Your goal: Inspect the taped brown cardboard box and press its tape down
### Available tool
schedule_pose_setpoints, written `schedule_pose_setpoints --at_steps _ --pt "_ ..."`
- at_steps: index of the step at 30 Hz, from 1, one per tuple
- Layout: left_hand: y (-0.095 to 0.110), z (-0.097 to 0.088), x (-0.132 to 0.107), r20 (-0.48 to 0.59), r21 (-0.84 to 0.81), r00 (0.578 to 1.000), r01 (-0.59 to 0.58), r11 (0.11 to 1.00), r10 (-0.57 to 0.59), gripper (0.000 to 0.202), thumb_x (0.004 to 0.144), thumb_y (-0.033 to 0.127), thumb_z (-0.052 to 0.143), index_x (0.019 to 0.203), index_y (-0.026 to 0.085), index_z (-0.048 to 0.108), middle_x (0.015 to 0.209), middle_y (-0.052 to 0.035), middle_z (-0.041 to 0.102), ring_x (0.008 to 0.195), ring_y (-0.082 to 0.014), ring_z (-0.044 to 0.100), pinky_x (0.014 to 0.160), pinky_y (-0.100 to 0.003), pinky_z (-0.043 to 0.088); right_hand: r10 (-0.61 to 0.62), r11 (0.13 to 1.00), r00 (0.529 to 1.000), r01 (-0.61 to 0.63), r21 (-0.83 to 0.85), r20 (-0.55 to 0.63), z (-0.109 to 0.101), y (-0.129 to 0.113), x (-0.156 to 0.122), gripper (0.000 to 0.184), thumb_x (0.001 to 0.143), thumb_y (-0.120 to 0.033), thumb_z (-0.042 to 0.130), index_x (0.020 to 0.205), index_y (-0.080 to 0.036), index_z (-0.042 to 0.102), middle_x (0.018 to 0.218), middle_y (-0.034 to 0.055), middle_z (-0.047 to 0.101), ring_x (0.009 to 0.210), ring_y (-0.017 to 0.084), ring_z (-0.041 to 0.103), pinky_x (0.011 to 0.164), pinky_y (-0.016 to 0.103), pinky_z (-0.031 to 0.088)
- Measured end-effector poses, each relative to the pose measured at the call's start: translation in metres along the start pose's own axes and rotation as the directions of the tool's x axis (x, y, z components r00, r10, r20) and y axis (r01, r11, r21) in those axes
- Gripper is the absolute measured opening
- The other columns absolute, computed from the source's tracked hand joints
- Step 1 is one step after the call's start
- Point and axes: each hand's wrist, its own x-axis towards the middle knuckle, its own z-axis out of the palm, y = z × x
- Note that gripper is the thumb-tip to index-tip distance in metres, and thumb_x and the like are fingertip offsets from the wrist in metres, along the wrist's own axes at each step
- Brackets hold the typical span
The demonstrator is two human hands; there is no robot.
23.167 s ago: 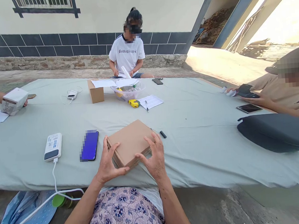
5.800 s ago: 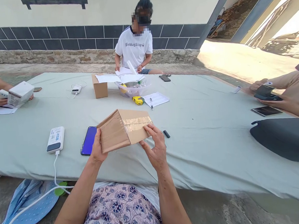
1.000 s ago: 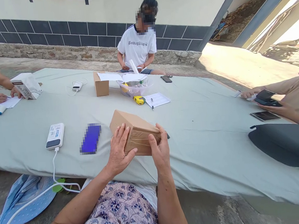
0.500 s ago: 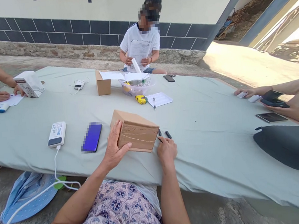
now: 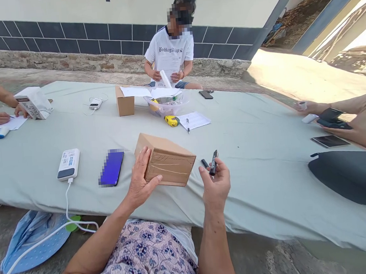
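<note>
A brown cardboard box (image 5: 171,165) sits tilted on the cloth-covered table in front of me, with creased tape over its near face. My left hand (image 5: 141,174) grips its left side, thumb across the near face and fingers along the upper edge. Just right of the box, my right hand (image 5: 216,183) holds a black marker pen (image 5: 214,162) between thumb and fingers, apart from the cardboard. A black marker cap (image 5: 204,163) lies on the cloth, partly behind that hand.
Left of the box are a phone (image 5: 112,168) and a cabled white power bank (image 5: 68,165). Farther back stand a plastic basket (image 5: 168,109), a smaller box (image 5: 125,105), a yellow tape measure (image 5: 171,121) and paper (image 5: 197,120). A dark bag (image 5: 347,177) lies right. Several people sit around.
My right hand has lifted the marker pen away from the box's right edge, moving right and turning so the pen points upward. My left hand and the box stay put.
</note>
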Motion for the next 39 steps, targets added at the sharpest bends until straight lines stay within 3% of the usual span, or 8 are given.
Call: schedule_pose_setpoints --at_steps 6,10,14,20,25,29,35,39 --pt "-0.001 0.002 -0.002 0.014 0.032 0.999 -0.046 0.998 0.045 0.081 0.093 0.03 0.063 0.162 0.037 0.02 0.172 -0.0071 0.021 0.16 -0.0311 0.015 0.128 -0.054 0.019 -0.435 0.882 0.89 0.451 0.133 -0.136 0.0 -0.052 -0.041 0.02 0.088 -0.034 0.067 0.104 -0.025 0.058 0.092 0.0002 0.058 0.077 0.016 0.063 0.078 0.038 0.055" --pt "-0.001 0.006 -0.003 0.001 0.013 1.0 -0.03 0.999 0.03 0.088 0.092 0.029 0.066 0.162 0.039 0.014 0.171 -0.0062 0.024 0.159 -0.0298 0.019 0.128 -0.051 0.02 -0.71 0.7 0.702 0.693 0.172 0.062 0.004 -0.062 -0.059 0.017 0.091 -0.026 0.064 0.108 -0.028 0.061 0.084 0.0003 0.064 0.077 0.02 0.066 0.072 0.039 0.056" --pt "-0.003 0.008 -0.004 -0.016 -0.071 1.0 0.006 0.997 -0.007 0.094 0.093 0.031 0.065 0.163 0.038 0.003 0.172 -0.0076 0.022 0.158 -0.0274 0.023 0.127 -0.048 0.027 -0.734 0.676 0.625 0.712 0.192 0.266 0.012 -0.062 -0.063 0.027 0.091 -0.02 0.061 0.117 -0.028 0.063 0.091 0.0037 0.071 0.081 0.021 0.068 0.071 0.039 0.057" --pt "-0.004 0.008 -0.003 -0.008 -0.106 1.0 0.028 0.994 -0.029 0.096 0.092 0.031 0.065 0.163 0.038 0.001 0.172 -0.0064 0.021 0.159 -0.0263 0.022 0.126 -0.047 0.03 -0.672 0.731 0.661 0.663 0.161 0.334 0.013 -0.054 -0.06 0.018 0.09 -0.017 0.062 0.105 -0.025 0.067 0.088 0.0036 0.074 0.077 0.019 0.069 0.07 0.036 0.056" --pt "-0.002 0.006 -0.004 -0.014 -0.082 0.999 0.049 0.995 -0.051 0.094 0.09 0.028 0.068 0.163 0.039 0.009 0.172 -0.0052 0.022 0.157 -0.0288 0.025 0.127 -0.048 0.026 -0.602 0.798 0.798 0.602 -0.024 0.02 0.005 -0.044 -0.051 0.008 0.091 -0.025 0.062 0.095 -0.022 0.068 0.085 0.0026 0.072 0.07 0.019 0.07 0.068 0.037 0.057" --pt "0.0 0.008 -0.005 -0.005 -0.022 1.0 0.019 1.0 -0.019 0.094 0.088 0.027 0.069 0.162 0.039 0.013 0.171 -0.0054 0.026 0.156 -0.0303 0.026 0.127 -0.05 0.024 -0.636 0.771 0.766 0.635 -0.044 -0.089 0.006 -0.048 -0.046 0.014 0.091 -0.024 0.061 0.103 -0.025 0.068 0.091 0.0032 0.071 0.079 0.021 0.07 0.073 0.04 0.058" --pt "0.0 0.008 -0.006 0.015 -0.008 1.0 0.006 1.0 -0.006 0.09 0.089 0.032 0.069 0.162 0.035 0.016 0.17 -0.0071 0.027 0.158 -0.0306 0.023 0.128 -0.05 0.021 -0.713 0.692 0.617 0.698 0.185 0.333 0.015 -0.057 -0.054 0.021 0.092 -0.023 0.059 0.111 -0.028 0.068 0.09 0.0039 0.073 0.082 0.022 0.069 0.076 0.042 0.056" --pt "-0.003 0.002 -0.002 0.014 -0.097 0.998 0.064 0.993 -0.063 0.087 0.091 0.035 0.066 0.163 0.033 0.017 0.172 -0.0066 0.023 0.159 -0.0295 0.021 0.129 -0.048 0.021 -0.685 0.71 0.726 0.651 0.27 0.052 0.015 -0.048 -0.051 0.017 0.095 -0.034 0.054 0.101 -0.025 0.068 0.077 0.0012 0.065 0.066 0.02 0.065 0.066 0.04 0.054"
